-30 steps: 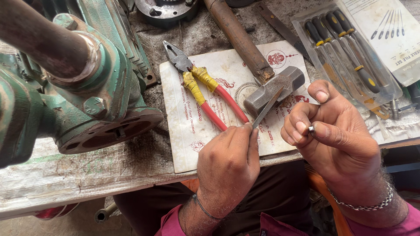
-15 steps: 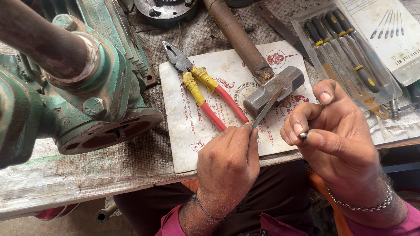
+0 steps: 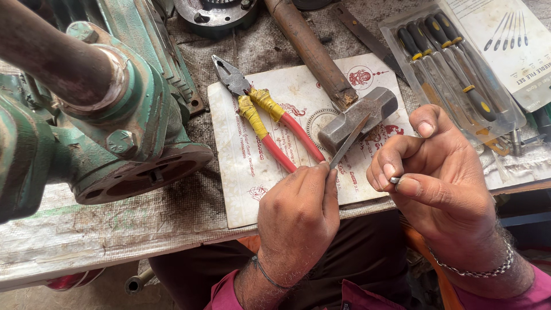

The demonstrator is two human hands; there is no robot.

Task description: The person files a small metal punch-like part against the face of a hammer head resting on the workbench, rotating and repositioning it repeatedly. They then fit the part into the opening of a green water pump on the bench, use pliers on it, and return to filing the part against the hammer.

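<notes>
My left hand (image 3: pixel 298 215) grips a thin flat needle file (image 3: pixel 348 142), whose tip points up and to the right over the hammer head. My right hand (image 3: pixel 439 181) pinches a small metal piece (image 3: pixel 395 180) between thumb and forefinger, close to the right of the file. Both hands hover over the near edge of the workbench (image 3: pixel 115 229). A bracelet sits on my right wrist.
A hammer (image 3: pixel 344 109) and red-and-yellow-handled pliers (image 3: pixel 267 117) lie on a printed paper sheet (image 3: pixel 241 172). A green cast machine housing (image 3: pixel 97 115) fills the left. A clear pack of files (image 3: pixel 459 74) lies at the right, with a dark round metal part (image 3: pixel 215 12) at the back.
My right hand has turned slightly and shifted the small metal piece between its fingertips. The left hand and file have stayed almost still.
</notes>
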